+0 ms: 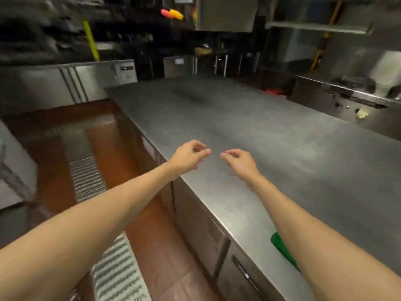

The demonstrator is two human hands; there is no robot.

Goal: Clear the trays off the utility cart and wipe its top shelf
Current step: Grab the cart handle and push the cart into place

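Two bare arms reach out from low in the view, one on each side. Tucked under the right arm, on the near edge of the counter [249, 131], lies a green cloth [282, 248]. It is mostly hidden, so I cannot tell its full shape. It may be there for the wiping job.

The left hand [187, 156] and the right hand [238, 160] hang close together over the counter, near its left edge, not touching each other. The fingers on both are loosely curled, with thumb and fingertips drawn near. Both hands hold nothing. They look like hands that are ready to take hold of something.

The counter is a long, bare steel top. To the left runs a red-brown floor [54, 170] with a metal drain grate [86, 179] set in it.

I cannot see the cart or the trays anywhere here. The room is blurry at the edges, so the person's head seems to be turning. My guess is that the cart must be found first, before any tray can be lifted.
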